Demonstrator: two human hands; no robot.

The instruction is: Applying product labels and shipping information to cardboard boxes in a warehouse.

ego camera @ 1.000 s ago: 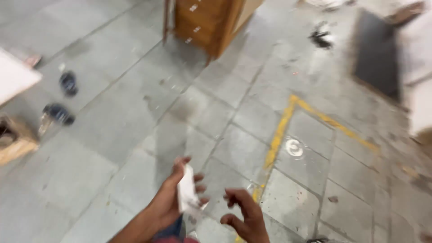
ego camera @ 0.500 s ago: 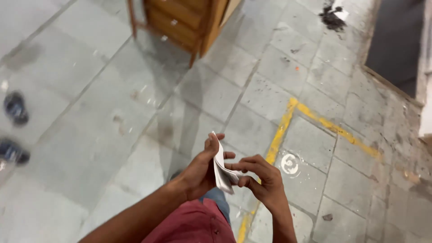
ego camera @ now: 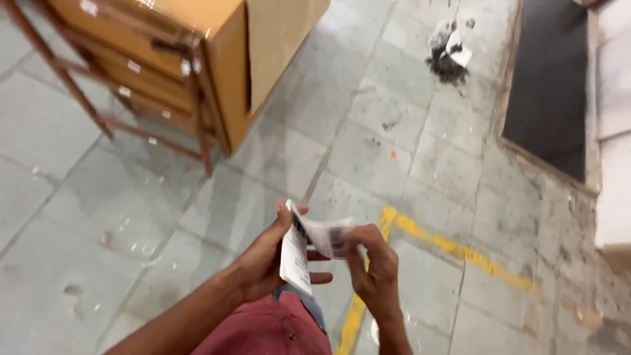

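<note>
My left hand [ego camera: 266, 260] grips a small white stack of label sheets [ego camera: 296, 260] held upright on its edge, low in the middle of the view. My right hand [ego camera: 373, 269] pinches the top white label [ego camera: 328, 235], which has dark printed bars, and bends it away from the stack to the right. Both hands are held above a grey tiled floor, over my red shirt [ego camera: 269, 329].
A stack of brown cardboard boxes [ego camera: 217, 46] stands on a wooden frame [ego camera: 112, 118] at the upper left. A yellow painted line [ego camera: 453, 250] crosses the floor [ego camera: 98, 217]. A dark mat [ego camera: 549, 85] lies upper right, with a pile of dark debris [ego camera: 447, 56] beside it.
The view has swung towards the cardboard boxes. My right hand came onto the stack and has peeled the top label away to the right.
</note>
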